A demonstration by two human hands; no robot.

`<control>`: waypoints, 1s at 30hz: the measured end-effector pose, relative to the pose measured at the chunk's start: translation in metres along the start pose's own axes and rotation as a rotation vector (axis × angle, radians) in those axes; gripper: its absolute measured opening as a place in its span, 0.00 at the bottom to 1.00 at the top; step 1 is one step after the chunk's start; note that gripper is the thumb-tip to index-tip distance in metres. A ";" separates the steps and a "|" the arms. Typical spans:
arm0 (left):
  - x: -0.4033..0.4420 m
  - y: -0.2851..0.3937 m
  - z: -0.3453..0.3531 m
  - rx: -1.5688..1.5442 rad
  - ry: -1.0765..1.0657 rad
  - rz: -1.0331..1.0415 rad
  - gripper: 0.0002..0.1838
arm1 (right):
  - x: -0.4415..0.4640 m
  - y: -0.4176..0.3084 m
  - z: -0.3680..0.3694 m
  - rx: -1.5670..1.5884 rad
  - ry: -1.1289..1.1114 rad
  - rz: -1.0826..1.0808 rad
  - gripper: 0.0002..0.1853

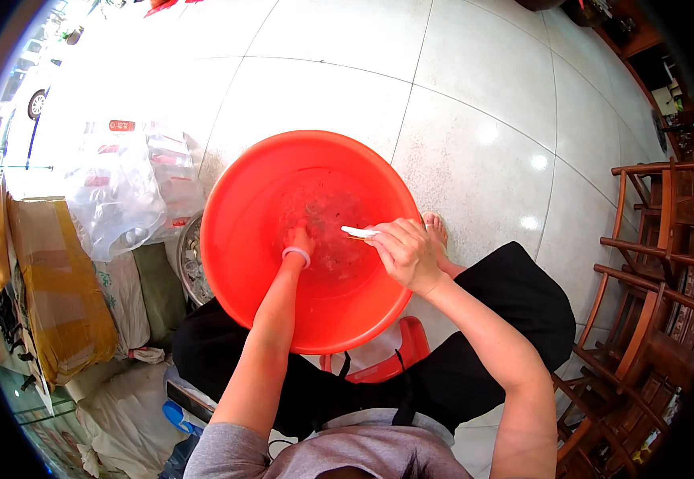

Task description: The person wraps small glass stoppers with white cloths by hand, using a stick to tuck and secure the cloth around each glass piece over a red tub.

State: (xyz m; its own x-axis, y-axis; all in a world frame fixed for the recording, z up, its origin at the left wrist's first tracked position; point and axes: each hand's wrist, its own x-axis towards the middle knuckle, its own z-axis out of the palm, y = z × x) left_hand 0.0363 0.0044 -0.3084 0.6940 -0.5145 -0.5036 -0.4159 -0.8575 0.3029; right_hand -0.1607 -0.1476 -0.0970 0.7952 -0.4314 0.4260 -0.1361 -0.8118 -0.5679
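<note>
A large red plastic basin [239, 297] holds water with greyish, see-through bits in it. My left hand [300, 239] reaches into the water, a pale bangle on its wrist. Its fingers are blurred under the surface, so whether they grip anything does not show. Over the basin's right side, my right hand [407, 251] is closed around a slim white tool [356, 232]. The tool's tip points left above the water, with a thin yellowish strip along its lower edge. Its exact kind is not clear.
A metal bowl [192, 259] stands against the basin's left side. Beyond it are plastic-wrapped packs [119, 191] and a taped carton [63, 287]. Part of a red stool [412, 342] shows below the basin. Wooden chairs [642, 295] line the right.
</note>
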 end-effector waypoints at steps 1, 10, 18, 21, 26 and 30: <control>0.002 -0.002 0.002 0.000 0.000 0.000 0.22 | 0.000 0.000 0.000 -0.002 -0.001 0.000 0.03; 0.010 -0.010 0.012 0.040 -0.102 0.056 0.27 | 0.002 -0.001 -0.004 -0.007 -0.025 -0.021 0.03; -0.028 0.038 -0.048 0.100 -0.294 0.068 0.28 | -0.001 -0.004 -0.008 -0.073 -0.068 -0.023 0.06; -0.028 0.043 -0.035 0.000 0.097 0.245 0.23 | 0.002 -0.002 -0.007 0.023 -0.047 -0.043 0.04; -0.075 0.060 -0.120 -0.565 -0.098 0.321 0.17 | 0.001 -0.016 -0.010 0.098 0.048 -0.072 0.06; -0.114 0.067 -0.158 -0.785 -0.193 0.411 0.15 | -0.005 -0.012 -0.006 0.102 0.058 -0.059 0.06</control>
State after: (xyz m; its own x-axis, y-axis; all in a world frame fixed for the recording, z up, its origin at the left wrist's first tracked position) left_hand 0.0218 0.0058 -0.1029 0.4392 -0.8319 -0.3392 -0.0403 -0.3955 0.9176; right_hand -0.1668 -0.1380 -0.0879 0.7641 -0.4082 0.4995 -0.0265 -0.7936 -0.6079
